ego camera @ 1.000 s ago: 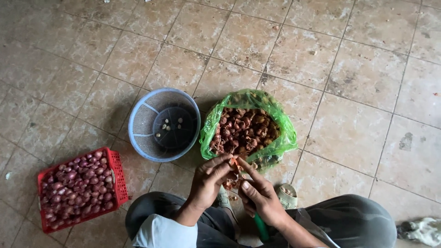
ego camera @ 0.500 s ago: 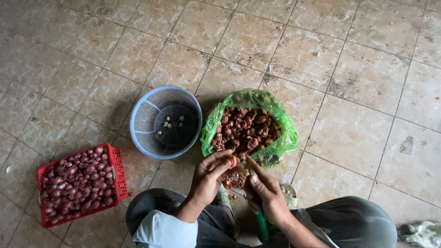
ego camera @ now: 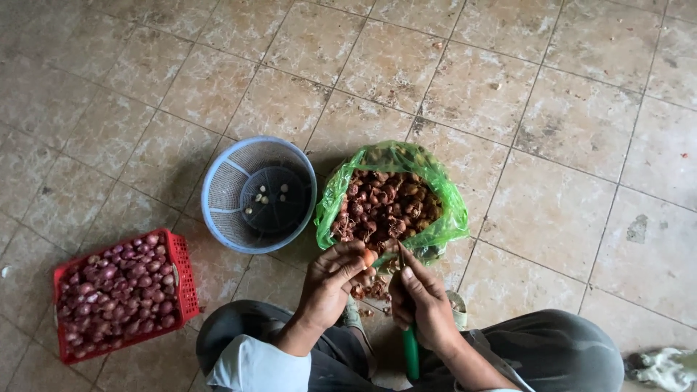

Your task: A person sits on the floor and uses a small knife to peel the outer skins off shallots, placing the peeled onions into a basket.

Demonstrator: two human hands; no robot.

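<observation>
Left hand [ego camera: 330,279] pinches a small shallot [ego camera: 369,258] between thumb and fingertips, just below the green bag [ego camera: 443,218] of unpeeled shallots. Right hand [ego camera: 421,301] is closed round a green-handled knife [ego camera: 411,348] (blade tip beside the shallot). Blue basket [ego camera: 218,196] and red crate [ego camera: 181,279] lie to the left.

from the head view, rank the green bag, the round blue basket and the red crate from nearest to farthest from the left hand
Measured from the left hand:
1. Green bag of brown shallots, just ahead of the hand and slightly to its right.
2. Round blue basket, ahead and to the left, holding a few small pale pieces.
3. Red crate of purple shallots, far off to the left on the tiled floor.
</observation>
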